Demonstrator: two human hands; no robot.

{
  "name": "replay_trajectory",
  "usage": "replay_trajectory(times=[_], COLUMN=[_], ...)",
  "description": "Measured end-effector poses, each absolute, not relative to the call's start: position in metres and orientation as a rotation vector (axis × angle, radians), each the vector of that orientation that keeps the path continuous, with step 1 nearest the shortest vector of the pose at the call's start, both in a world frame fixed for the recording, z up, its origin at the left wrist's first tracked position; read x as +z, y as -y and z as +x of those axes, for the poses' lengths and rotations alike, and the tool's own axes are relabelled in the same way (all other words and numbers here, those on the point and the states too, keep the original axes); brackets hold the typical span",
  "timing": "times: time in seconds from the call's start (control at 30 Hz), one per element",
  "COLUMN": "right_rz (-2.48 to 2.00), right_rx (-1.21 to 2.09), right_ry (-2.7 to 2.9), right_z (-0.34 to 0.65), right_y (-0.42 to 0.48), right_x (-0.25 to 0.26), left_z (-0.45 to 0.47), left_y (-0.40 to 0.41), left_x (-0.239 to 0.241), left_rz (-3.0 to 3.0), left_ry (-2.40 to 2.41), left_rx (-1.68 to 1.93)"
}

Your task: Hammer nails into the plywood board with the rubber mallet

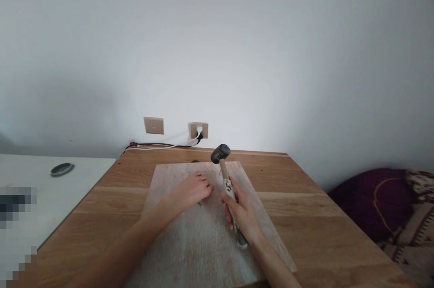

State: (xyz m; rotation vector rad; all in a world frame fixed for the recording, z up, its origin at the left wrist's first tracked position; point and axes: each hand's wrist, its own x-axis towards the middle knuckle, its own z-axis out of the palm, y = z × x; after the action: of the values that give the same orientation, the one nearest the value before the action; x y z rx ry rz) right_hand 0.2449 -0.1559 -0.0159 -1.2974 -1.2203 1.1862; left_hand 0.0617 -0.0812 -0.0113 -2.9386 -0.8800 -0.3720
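Note:
My right hand (241, 211) is wrapped round the handle of a mallet (224, 170), its dark, blunt head raised at the far end. The handle is pale wood with a white, dark-spotted wrap. Left of it, my left hand (196, 187) is low over a worn, whitish wooden board (196, 247), its fingers curled together and pointing down. Whatever those fingertips may pinch is hidden. A small grey sliver (199, 205) shows on the board just below the left hand; its kind is too small to tell.
The board lies on a brown wooden table (298, 220) against a white wall. Cables (169, 145) run along the table's back edge to a wall socket (203, 130). At left, a white surface (84, 172) holds a grey oval object (62, 169). A purple cushion (376, 197) is at right.

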Motion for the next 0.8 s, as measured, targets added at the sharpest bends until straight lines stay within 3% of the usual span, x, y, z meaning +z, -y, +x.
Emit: replay_trajectory(times=[0.17,0.33,0.5,0.8], right_rz=[-1.300,-1.278,-1.296,-1.265], right_rx=[1.221,1.232,1.218,1.256], right_ry=[1.229,1.228,1.218,1.196], right_z=[0.244,0.241,0.235,0.243], right_y=[0.158,0.160,0.161,0.160], right_x=[-0.017,-0.023,-0.024,-0.013], left_z=[0.050,0.001,-0.040,-0.012], left_y=[0.070,0.043,0.030,0.030], left_x=[-0.008,-0.010,-0.031,-0.036], left_rz=[-2.934,-2.843,-2.655,-2.533], left_ry=[0.944,1.474,1.825,1.855], left_rx=[-0.407,-0.999,-1.234,-1.491])
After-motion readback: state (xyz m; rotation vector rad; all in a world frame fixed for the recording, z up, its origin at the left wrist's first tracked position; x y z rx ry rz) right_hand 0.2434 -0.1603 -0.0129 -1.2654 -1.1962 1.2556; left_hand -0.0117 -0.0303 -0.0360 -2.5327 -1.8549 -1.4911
